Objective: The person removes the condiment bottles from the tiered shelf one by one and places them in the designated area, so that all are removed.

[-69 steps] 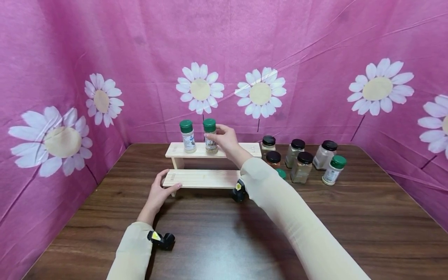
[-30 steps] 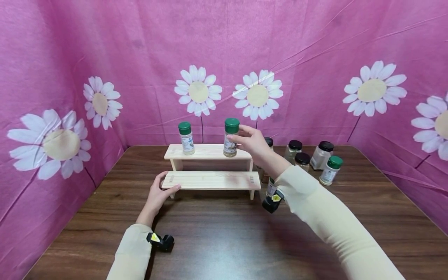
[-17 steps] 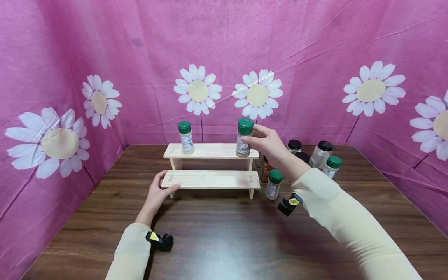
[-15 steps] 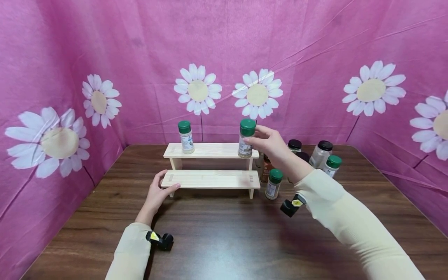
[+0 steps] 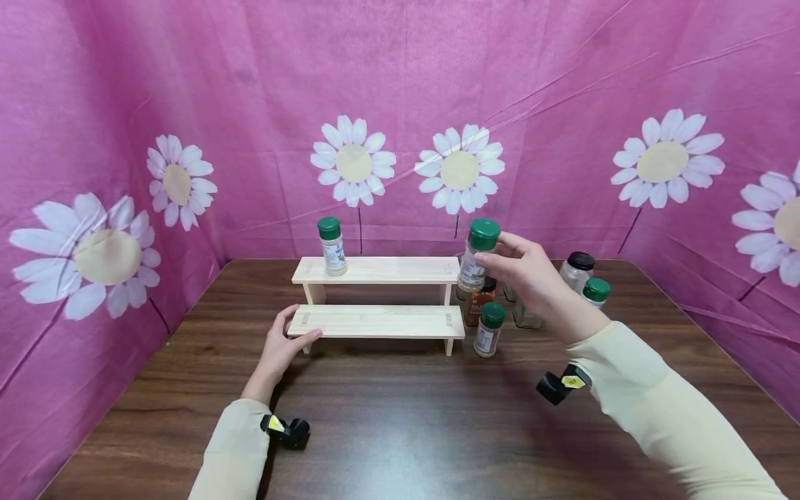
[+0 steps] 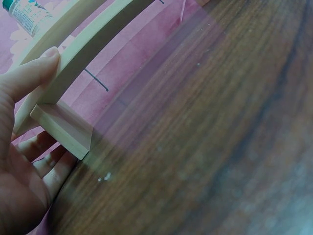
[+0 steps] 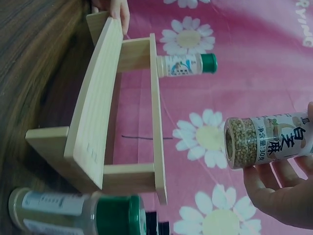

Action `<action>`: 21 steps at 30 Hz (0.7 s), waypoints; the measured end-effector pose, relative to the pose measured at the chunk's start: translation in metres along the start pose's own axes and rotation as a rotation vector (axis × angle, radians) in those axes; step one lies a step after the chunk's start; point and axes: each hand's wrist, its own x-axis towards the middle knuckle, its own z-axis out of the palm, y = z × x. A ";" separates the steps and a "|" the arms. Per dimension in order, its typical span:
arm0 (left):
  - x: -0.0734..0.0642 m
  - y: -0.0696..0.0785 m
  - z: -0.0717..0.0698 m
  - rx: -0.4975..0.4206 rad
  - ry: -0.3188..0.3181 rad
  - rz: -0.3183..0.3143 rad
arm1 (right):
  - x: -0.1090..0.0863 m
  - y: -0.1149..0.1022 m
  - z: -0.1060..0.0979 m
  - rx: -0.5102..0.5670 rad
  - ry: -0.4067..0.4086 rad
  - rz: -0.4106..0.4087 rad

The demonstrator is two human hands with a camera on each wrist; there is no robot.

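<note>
My right hand (image 5: 531, 278) holds a clear spice jar (image 5: 470, 269) with a green cap, pinched between thumb and fingers at the right end of the two-tier wooden rack (image 5: 375, 321). In the right wrist view, pale sesame seeds (image 7: 243, 144) show through its base, and the jar is in the air apart from the rack. With thumb on top and fingers beneath, my left hand (image 5: 281, 351) grips the left end of the lower tier. A second green-capped jar (image 5: 334, 251) stands upright on the upper tier's left part.
Right of the rack, a green-capped jar (image 5: 487, 332) stands on the wooden table (image 5: 387, 423). Behind it is a reddish spice jar (image 5: 478, 305). Farther right stand a black-capped jar (image 5: 578, 269) and another green-capped jar (image 5: 596, 290). A pink flowered cloth (image 5: 262, 83) hangs behind.
My right hand has carried the sesame jar rightward from the middle of the upper tier past its right end. The left hand keeps its grip on the lower tier.
</note>
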 end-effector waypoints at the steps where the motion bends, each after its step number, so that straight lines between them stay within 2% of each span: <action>1: 0.000 0.000 0.000 -0.001 0.001 0.002 | -0.002 0.000 -0.003 0.013 0.005 0.001; 11: 0.001 0.000 0.000 0.005 -0.003 -0.005 | -0.017 -0.001 -0.030 0.050 0.011 -0.048; 21: 0.001 0.001 0.000 0.008 0.004 -0.011 | -0.030 0.011 -0.058 0.215 0.014 -0.109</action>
